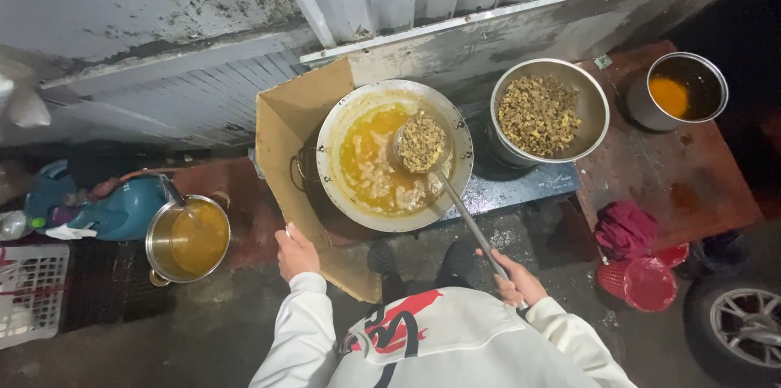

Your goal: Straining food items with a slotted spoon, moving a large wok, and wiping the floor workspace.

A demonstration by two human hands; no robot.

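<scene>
The right hand (pixel 514 278) is wrapped tight around the far end of a long metal handle. At the other end is a round skimmer (pixel 421 144), heaped with brown fried bits. It hangs just over the big wok (pixel 346 115), near the middle, a little toward 1 o'clock. Yellow oil (pixel 370 160) bubbles under it.

The left hand (pixel 294 251) is at 7 o'clock from the wok. Its fingers curl over the edge of a brown cardboard sheet (pixel 285 124) that stands beside the wok like a wall. I cannot tell how hard it squeezes.

At 3 o'clock from the wok, just beside it, sits a metal bowl (pixel 592 95) with more fried bits inside. Further out at 2 o'clock is a small pot (pixel 651 111) with orange oil. At 8 o'clock there is 1 more pot (pixel 163 229) with yellow liquid.

To do this well, I think the skimmer should stay flat so nothing rolls off. It seems wise to let the hot oil drip into the wok first. The way to the bowl is short, so slow and level looks best.
</scene>
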